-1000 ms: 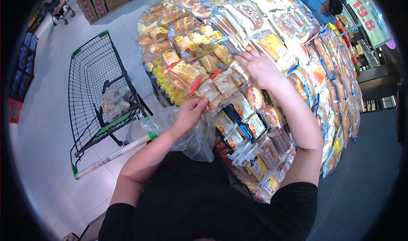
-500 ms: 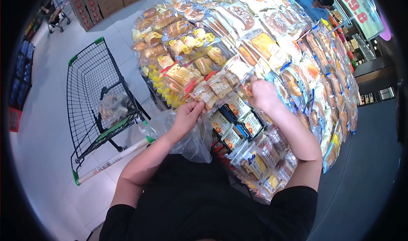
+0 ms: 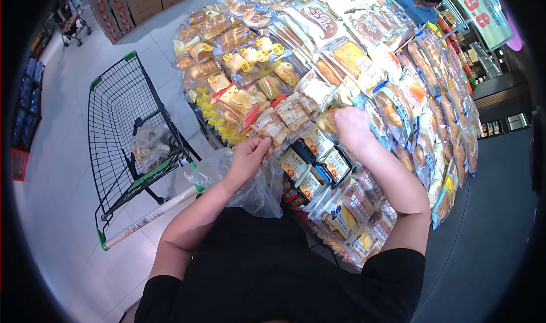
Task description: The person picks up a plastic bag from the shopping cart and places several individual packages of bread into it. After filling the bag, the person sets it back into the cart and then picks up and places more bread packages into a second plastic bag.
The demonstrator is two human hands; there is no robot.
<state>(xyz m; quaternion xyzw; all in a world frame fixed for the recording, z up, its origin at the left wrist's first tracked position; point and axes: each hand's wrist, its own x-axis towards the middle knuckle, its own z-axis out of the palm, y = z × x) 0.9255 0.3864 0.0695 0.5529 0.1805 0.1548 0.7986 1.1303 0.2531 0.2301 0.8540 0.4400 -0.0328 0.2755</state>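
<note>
My left hand [image 3: 250, 159] is closed in a pinch at the near left edge of the bread display. A thin clear plastic bag [image 3: 259, 192] hangs beneath it, gathered at the fingers. My right hand [image 3: 352, 128] is curled into a fist over the middle of the pile. Just left of its knuckles lies a wrapped bread roll [image 3: 326, 122]; the fingertips are hidden, so what they grip does not show. Between my hands are clear packs of small pastries [image 3: 293, 116] and black-edged boxes with white labels [image 3: 315, 142].
A black wire shopping cart [image 3: 122, 95] with green corners stands at left, a filled plastic bag [image 3: 152, 145] inside. The display [image 3: 364, 24] is heaped with packaged breads. Behind it are a person in blue [image 3: 412, 5] and a price sign [image 3: 479, 13]. Cartons [image 3: 145, 3] stand at back left.
My right hand has shifted slightly and curled tighter, showing more of the wrapped roll beside it. My left hand stays at the plastic bag. The whole view has drifted slightly.
</note>
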